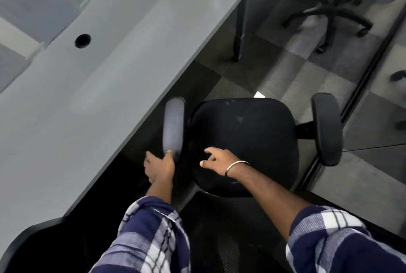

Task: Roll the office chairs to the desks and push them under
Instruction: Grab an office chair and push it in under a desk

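Mostly hidden: the office chair (243, 141) backrest sits under the camera at bottom, dark and hard to make out, & its base/wheels are covered by the seat. Chair stands beside the grey counter (92, 97), seat not under it; left armrest (174, 125) lies just at the counter edge, right armrest (327, 127) well clear over the carpet floor (285, 70). Left hand (159, 167) reaches fwd w/ thumb on the near end of the left armrest, fingers curled under it, partly out of sight, so the grip looks closed on the armrest. Right hand (216, 158), bangle (236, 167) on wrist, hovers over the seat rear, fingers spread loose, grip wide, holding nothing. A 2nd chair base (329, 18) top right, cut off by the frame edge.
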`<state>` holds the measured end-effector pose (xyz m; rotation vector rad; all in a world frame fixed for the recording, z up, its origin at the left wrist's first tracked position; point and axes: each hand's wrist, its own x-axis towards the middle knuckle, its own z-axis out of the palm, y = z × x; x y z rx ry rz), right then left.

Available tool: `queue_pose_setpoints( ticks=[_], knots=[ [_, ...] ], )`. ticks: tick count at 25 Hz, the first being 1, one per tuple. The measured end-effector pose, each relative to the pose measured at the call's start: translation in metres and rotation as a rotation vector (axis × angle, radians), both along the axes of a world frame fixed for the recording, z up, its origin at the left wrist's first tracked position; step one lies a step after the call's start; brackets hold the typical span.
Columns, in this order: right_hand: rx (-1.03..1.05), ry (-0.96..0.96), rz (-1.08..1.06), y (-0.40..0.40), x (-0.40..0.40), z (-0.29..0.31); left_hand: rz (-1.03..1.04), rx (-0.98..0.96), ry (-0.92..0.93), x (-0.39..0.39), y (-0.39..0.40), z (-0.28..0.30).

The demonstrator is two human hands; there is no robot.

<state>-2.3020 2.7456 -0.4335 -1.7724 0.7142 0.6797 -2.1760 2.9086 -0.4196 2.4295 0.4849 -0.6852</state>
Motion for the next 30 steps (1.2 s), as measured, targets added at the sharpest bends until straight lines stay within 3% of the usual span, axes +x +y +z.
queue_pose_setpoints(
  ticks=[4, 7, 14, 20, 26, 30],
  knots=[
    [0.015, -0.094, -0.308, 0.015, 0.082, -0.012, 0.022, -0.214, 0.025, -0.003, 0.001, -0.029],
    [0.032, -0.122, -0.439, 0.017, 0.132, -0.024, 0.049, -0.263, 0.006, -0.003, -0.01, -0.038],
    [0.083, -0.112, -0.321, 0.005, 0.166, -0.046, -0.196, -0.375, 0.183, 0.037, 0.044, -0.056],
    [-0.012, -0.148, -0.339, 0.018, 0.169, -0.046, -0.32, -0.29, 0.17, 0.049, 0.042, -0.057],
    [-0.045, -0.052, -0.28, 0.023, 0.164, -0.036, -0.528, -0.2, 0.293, 0.056, 0.047, -0.04],
    [-0.217, 0.032, -0.096, 0.019, 0.146, -0.015, -0.638, -0.209, 0.19, 0.037, 0.054, -0.003]
  ],
)
